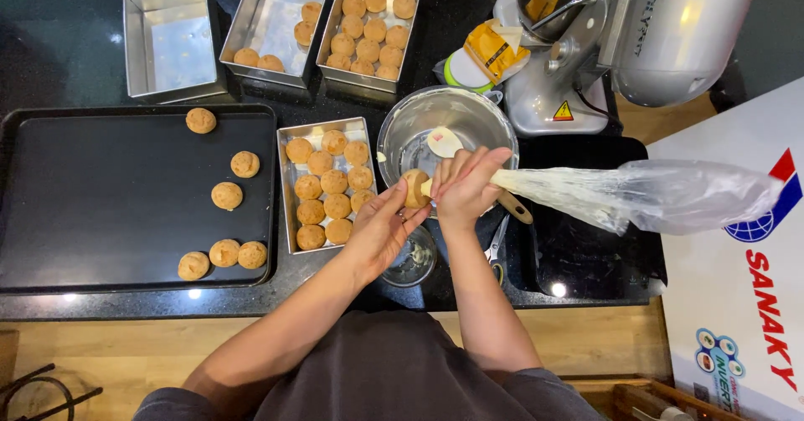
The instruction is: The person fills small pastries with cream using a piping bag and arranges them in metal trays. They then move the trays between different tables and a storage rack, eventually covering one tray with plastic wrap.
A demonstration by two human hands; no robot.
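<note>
My left hand (383, 224) holds a round golden pastry puff (414, 188) by its sides, over the edge of a steel mixing bowl (414, 128). My right hand (466, 185) grips the narrow end of a clear piping bag (636, 195) with pale cream in it. The bag's tip meets the puff. The rest of the bag trails off to the right over the black counter.
A square tin (287, 199) with several puffs sits left of the bowl. On a black baking tray (100, 203) lie several loose puffs. Three more tins (172, 44) stand at the back, two holding puffs. A stand mixer (636, 36) is at back right, a small glass (413, 262) below my hands.
</note>
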